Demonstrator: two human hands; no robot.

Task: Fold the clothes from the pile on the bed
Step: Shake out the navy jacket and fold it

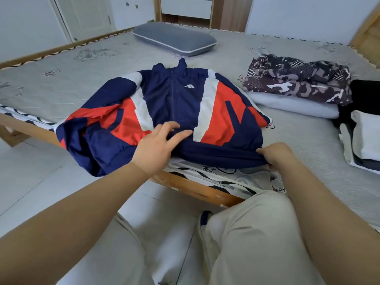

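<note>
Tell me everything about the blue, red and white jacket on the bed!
The navy, red and white zip-up jacket looks like smooth, slightly shiny fabric, with a stand-up collar, a small white logo on the chest and a dark ribbed hem. It lies front up and zipped at the near edge of the grey patterned mattress, one sleeve bunched and hanging over the side. The left hand rests open on its lower front, and the right hand pinches the hem.

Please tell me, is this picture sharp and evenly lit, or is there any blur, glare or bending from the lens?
Head view: soft, even daylight, no glare and only faint shadows; the jacket and both hands, left hand and right hand, are fairly sharp; the wide lens bends the bed frame and stretches the forearms at the edges.
</note>
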